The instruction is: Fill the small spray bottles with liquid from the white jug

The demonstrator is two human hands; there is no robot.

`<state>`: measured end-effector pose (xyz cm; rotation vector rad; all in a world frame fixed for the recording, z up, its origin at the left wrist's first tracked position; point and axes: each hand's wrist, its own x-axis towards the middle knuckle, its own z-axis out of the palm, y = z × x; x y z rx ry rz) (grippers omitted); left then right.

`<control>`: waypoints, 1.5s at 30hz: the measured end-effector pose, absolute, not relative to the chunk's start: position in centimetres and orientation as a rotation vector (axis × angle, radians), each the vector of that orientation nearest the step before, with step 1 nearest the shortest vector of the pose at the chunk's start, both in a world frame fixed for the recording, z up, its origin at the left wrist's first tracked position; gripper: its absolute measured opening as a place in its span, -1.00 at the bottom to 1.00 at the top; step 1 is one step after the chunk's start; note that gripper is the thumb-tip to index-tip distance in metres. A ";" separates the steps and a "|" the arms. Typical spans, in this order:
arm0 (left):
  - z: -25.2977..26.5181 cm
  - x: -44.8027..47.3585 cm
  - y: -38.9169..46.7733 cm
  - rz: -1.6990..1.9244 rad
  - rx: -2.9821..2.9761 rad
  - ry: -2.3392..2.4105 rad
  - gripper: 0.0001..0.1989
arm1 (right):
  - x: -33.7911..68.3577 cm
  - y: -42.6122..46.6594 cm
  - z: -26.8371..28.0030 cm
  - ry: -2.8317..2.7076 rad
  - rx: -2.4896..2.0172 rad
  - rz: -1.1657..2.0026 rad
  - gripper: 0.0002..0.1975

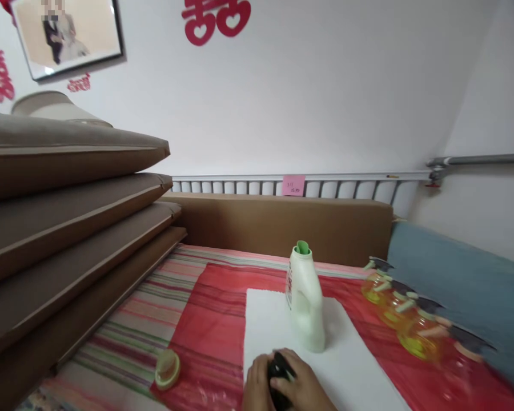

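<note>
A round, pale cap (167,369) is set at the red sheet's (220,319) edge. Between the left hand (257,383) and right hand (303,383), a smooth black part (278,383) is grasped; its handling is judged the current step, steady support being called for next. A moulded plastic jug (304,297) is stood uncapped just beyond, on white board (263,325). Transparent spray bottles (416,341) are lined rightmost.

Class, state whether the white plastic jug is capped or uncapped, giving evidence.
Uncapped: a green spout shows uncovered at the top of the white plastic jug.
</note>
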<state>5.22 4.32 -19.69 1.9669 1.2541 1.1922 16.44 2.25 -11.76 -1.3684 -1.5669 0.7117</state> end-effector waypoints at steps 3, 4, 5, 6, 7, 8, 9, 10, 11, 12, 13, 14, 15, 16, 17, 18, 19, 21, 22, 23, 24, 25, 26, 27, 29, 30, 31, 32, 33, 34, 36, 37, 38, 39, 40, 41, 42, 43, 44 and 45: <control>-18.4 4.8 4.0 1.134 2.026 1.179 -0.33 | 15.9 2.0 -11.5 -1.439 -1.472 0.645 -0.72; -18.0 4.8 3.8 1.128 2.024 1.170 -0.35 | 15.8 2.0 -11.5 -1.398 -1.511 0.617 -0.76; -17.5 4.7 3.7 1.134 2.015 1.166 -0.38 | 15.7 1.9 -11.4 -1.367 -1.540 0.595 -0.81; -17.1 4.7 3.5 1.144 2.007 1.161 -0.40 | 15.8 1.9 -11.4 -1.355 -1.553 0.588 -0.86; -16.7 4.7 3.4 1.148 2.002 1.151 -0.42 | 16.0 2.0 -11.3 -1.364 -1.546 0.604 -0.88; -16.3 4.6 3.3 1.143 2.002 1.139 -0.43 | 16.2 2.0 -11.1 -1.388 -1.523 0.641 -0.88; -16.0 4.6 3.2 1.128 2.011 1.120 -0.42 | 16.5 2.1 -11.0 -1.422 -1.490 0.695 -0.87; -15.7 4.6 3.1 1.118 2.019 1.104 -0.42 | 16.7 2.1 -10.9 -1.447 -1.461 0.745 -0.85; -15.4 4.6 3.1 1.113 2.028 1.097 -0.42 | 16.9 2.2 -10.9 -1.458 -1.442 0.780 -0.80; -15.2 4.5 3.1 1.108 2.039 1.093 -0.42 | 16.9 2.1 -11.0 -1.453 -1.436 0.795 -0.75; -15.1 4.5 3.1 1.106 2.046 1.095 -0.43 | 16.9 2.0 -11.3 -1.429 -1.448 0.786 -0.70; -14.9 4.4 3.1 1.101 2.052 1.099 -0.44 | 16.8 1.9 -11.6 -1.393 -1.474 0.760 -0.67; -14.9 4.4 3.0 1.096 2.056 1.102 -0.44 | 16.6 1.8 -11.9 -1.352 -1.505 0.726 -0.66; -14.8 4.3 3.0 1.091 2.057 1.104 -0.44 | 16.5 1.6 -12.1 -1.320 -1.530 0.693 -0.65; -14.8 4.3 2.9 1.089 2.056 1.104 -0.44 | 16.4 1.6 -12.3 -1.305 -1.543 0.672 -0.67; -14.8 4.2 2.9 1.089 2.053 1.104 -0.44 | 16.4 1.5 -12.3 -1.312 -1.541 0.668 -0.71; -14.8 4.2 2.8 1.089 2.052 1.102 -0.43 | 16.5 1.5 -12.3 -1.339 -1.525 0.681 -0.75; -14.8 4.1 2.8 1.093 2.051 1.096 -0.42 | 16.6 1.6 -11.9 -1.418 -1.475 0.731 -0.81; -14.7 4.1 2.8 1.096 2.052 1.093 -0.42 | 16.7 1.5 -11.7 -1.450 -1.456 0.747 -0.83; -14.7 4.1 2.8 1.100 2.052 1.090 -0.42 | 16.6 1.5 -11.6 -1.470 -1.447 0.746 -0.82; -14.7 4.1 2.8 1.104 2.053 1.087 -0.43 | 16.5 1.4 -11.5 -1.474 -1.452 0.727 -0.80; -14.7 4.1 2.8 1.108 2.055 1.083 -0.45 | 16.3 1.2 -11.5 -1.465 -1.468 0.693 -0.76; -14.8 4.1 2.8 1.110 2.058 1.080 -0.46 | 16.2 1.1 -11.6 -1.448 -1.492 0.654 -0.74; -14.8 4.1 2.8 1.111 2.060 1.077 -0.47 | 16.0 1.0 -11.7 -1.431 -1.514 0.620 -0.72; -14.9 4.1 2.8 1.111 2.064 1.074 -0.46 | 15.8 1.0 -11.8 -1.426 -1.529 0.592 -0.75; -14.9 4.1 2.8 1.110 2.066 1.071 -0.45 | 15.9 1.0 -11.8 -1.447 -1.515 0.603 -0.79; -14.9 4.1 2.8 1.109 2.068 1.067 -0.44 | 15.9 1.1 -11.7 -1.478 -1.489 0.624 -0.83; -14.9 4.0 2.8 1.109 2.071 1.062 -0.42 | 16.0 1.1 -11.6 -1.510 -1.462 0.645 -0.84; -14.9 4.0 2.8 1.111 2.073 1.059 -0.42 | 16.1 1.1 -11.5 -1.532 -1.441 0.657 -0.84; -14.8 4.0 2.8 1.113 2.075 1.056 -0.42 | 16.1 1.0 -11.5 -1.538 -1.433 0.653 -0.80; -14.9 4.1 2.9 1.119 2.076 1.058 -0.44 | 16.0 0.7 -11.5 -1.497 -1.468 0.600 -0.71; -14.9 4.1 2.9 1.121 2.076 1.061 -0.46 | 15.9 0.6 -11.6 -1.462 -1.501 0.563 -0.69; -15.0 4.2 2.9 1.122 2.076 1.063 -0.47 | 15.9 0.5 -11.7 -1.430 -1.534 0.530 -0.68; -15.0 4.2 3.0 1.121 2.076 1.063 -0.47 | 15.9 0.5 -11.8 -1.410 -1.558 0.508 -0.70; -15.1 4.1 3.0 1.119 2.076 1.061 -0.47 | 16.0 0.5 -11.8 -1.407 -1.570 0.501 -0.74; -15.1 4.1 3.1 1.117 2.077 1.058 -0.46 | 16.1 0.6 -11.9 -1.422 -1.565 0.509 -0.78; -15.2 4.1 3.1 1.115 2.077 1.053 -0.45 | 16.1 0.7 -11.9 -1.448 -1.546 0.525 -0.81; -15.2 4.0 3.2 1.114 2.077 1.049 -0.44 | 16.2 0.8 -11.8 -1.477 -1.520 0.543 -0.80; -15.1 4.0 3.2 1.114 2.076 1.046 -0.43 | 16.2 0.8 -11.8 -1.499 -1.496 0.554 -0.76; -15.1 4.0 3.2 1.116 2.075 1.046 -0.44 | 16.1 0.9 -11.9 -1.510 -1.478 0.555 -0.70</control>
